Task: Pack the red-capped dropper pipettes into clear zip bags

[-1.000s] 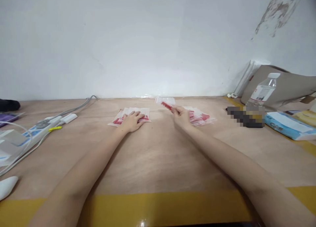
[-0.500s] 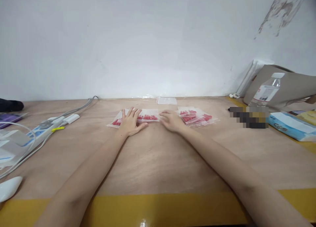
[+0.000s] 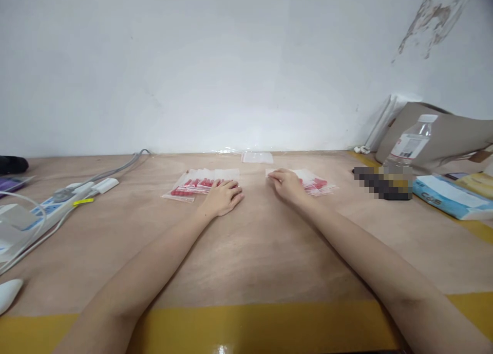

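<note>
Two piles of small clear plastic bags with red pieces inside lie flat on the table. My left hand (image 3: 224, 196) rests palm down on the right end of the left pile of bags (image 3: 190, 184), its fingers loosely laid over the plastic. At the left edge of the right pile of bags (image 3: 318, 183), my right hand (image 3: 288, 185) has its fingers curled in a pinch on a bag corner. That hand hides much of the right pile. A flat stack of whitish bags (image 3: 257, 157) sits beyond both hands by the wall.
On the left are a white power strip (image 3: 50, 210) with cables and a white mouse-like object (image 3: 10, 295). To the right stand a plastic bottle (image 3: 411, 146) and a blue tissue pack (image 3: 452, 196), near a blurred dark object (image 3: 385, 183). Yellow tape (image 3: 246, 326) lines the front edge.
My left hand has slid right along the left pile, its fingers drawing closer together. My right hand has moved right, off the left pile's edge, to the right pile and closed.
</note>
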Tool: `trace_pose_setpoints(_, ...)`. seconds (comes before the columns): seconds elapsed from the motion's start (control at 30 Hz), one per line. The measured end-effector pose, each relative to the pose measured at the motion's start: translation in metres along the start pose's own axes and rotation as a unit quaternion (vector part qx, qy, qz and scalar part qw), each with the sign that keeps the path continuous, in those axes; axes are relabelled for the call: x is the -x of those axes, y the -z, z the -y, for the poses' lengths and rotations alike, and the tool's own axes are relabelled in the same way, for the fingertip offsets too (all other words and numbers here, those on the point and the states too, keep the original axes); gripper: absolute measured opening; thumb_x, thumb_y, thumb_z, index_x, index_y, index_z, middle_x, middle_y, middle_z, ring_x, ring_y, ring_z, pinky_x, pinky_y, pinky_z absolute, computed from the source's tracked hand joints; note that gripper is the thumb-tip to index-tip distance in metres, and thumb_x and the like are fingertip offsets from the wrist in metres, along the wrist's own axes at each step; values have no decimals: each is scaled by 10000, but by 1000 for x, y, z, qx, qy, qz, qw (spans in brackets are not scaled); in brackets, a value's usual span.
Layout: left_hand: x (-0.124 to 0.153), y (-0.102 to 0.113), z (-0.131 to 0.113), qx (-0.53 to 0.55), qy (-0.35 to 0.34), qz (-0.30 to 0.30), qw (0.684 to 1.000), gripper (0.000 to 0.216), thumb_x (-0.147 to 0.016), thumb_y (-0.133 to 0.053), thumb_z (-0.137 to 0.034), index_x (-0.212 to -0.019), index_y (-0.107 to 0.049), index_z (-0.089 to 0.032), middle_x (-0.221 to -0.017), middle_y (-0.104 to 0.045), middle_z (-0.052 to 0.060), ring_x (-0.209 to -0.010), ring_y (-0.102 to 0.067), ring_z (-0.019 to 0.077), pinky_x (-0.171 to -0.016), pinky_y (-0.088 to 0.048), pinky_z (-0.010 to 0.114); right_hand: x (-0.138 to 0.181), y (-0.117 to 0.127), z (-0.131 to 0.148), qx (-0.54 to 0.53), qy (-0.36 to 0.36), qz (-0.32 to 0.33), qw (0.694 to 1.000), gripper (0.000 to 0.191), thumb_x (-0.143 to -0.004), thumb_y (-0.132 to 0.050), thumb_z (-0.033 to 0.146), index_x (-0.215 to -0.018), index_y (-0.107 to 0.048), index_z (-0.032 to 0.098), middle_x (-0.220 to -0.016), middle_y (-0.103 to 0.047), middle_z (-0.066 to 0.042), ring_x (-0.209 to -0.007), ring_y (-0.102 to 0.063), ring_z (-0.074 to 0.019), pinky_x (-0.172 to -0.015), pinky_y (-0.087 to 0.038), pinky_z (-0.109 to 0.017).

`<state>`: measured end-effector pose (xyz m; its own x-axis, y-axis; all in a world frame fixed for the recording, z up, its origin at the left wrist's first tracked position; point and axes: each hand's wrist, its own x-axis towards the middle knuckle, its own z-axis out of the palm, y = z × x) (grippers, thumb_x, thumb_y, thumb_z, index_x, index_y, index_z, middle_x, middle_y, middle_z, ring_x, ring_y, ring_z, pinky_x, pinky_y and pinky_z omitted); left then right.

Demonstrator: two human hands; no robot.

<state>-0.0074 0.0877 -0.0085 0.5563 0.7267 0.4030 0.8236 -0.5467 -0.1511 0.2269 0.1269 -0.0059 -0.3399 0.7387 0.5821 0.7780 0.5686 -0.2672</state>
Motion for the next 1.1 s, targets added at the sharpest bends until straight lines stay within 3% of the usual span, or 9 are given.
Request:
trace_pose_setpoints(0.13,6,2,-3,3,6,-66,998,279,-870,-447,-391,-1008,-592,-197,-1079,-588,87,-1015,-519,255,-930,-296,477,8,-20,27,-43,131,34,990,253,-849,-454,184,-984,-666,210,-993,-653,-52,-913,-584,-154,-809,-433,-269)
trace_pose_setpoints(0.27,7,0,-10,41,-57,-102,992,296,-850,-502,-361,-1078,-559,-181,-1060,-592,83,-1002,-524,234,-894,-386,395,17,-25,43,-34,195,62,978,244,-865,-446,214,-1012,-640,189,-1012,-634,-65,-931,-569,-155,-810,-427,-275)
trace_pose_setpoints(0.43,3,-8,-12,42,-72,-113,990,192,-877,-470,-234,-998,-592,-149,-980,-620,74,-886,-580,195,-761,-480,303,25,-3,20,47,180,53,981,291,-817,-512,230,-1092,-580,165,-1042,-601,-100,-943,-536,-205,-784,-393,-320)
trace_pose_setpoints(0.53,-1,-12,-11,28,-93,-103,990,191,-895,-432,-190,-905,-618,-147,-938,-629,63,-811,-605,163,-704,-495,264,30,7,-1,125,197,55,971,204,-841,-462,205,-937,-639,172,-914,-633,-83,-851,-538,-197,-757,-336,-329)
trace_pose_setpoints(0.63,-4,-13,-12,19,-103,-97,990,220,-906,-401,-175,-876,-617,-145,-923,-630,61,-782,-612,147,-676,-496,243,33,9,-12,155,214,31,964,247,-873,-426,227,-798,-657,183,-772,-641,-55,-766,-524,-167,-744,-282,-321)
trace_pose_setpoints(0.83,-6,-13,-13,-8,-114,-86,990,237,-901,-386,-156,-827,-610,-129,-847,-623,69,-743,-607,157,-634,-483,249,34,3,-9,176,216,-25,960,287,-884,-409,214,-709,-628,152,-694,-629,-40,-687,-500,-138,-710,-244,-304)
trace_pose_setpoints(1.1,-8,-12,-11,-29,-102,-92,990,277,-900,-380,-158,-741,-604,-124,-734,-607,66,-675,-587,162,-615,-476,267,33,6,-7,208,251,-49,944,304,-884,-377,186,-667,-586,145,-663,-599,-33,-657,-463,-127,-754,-231,-326)
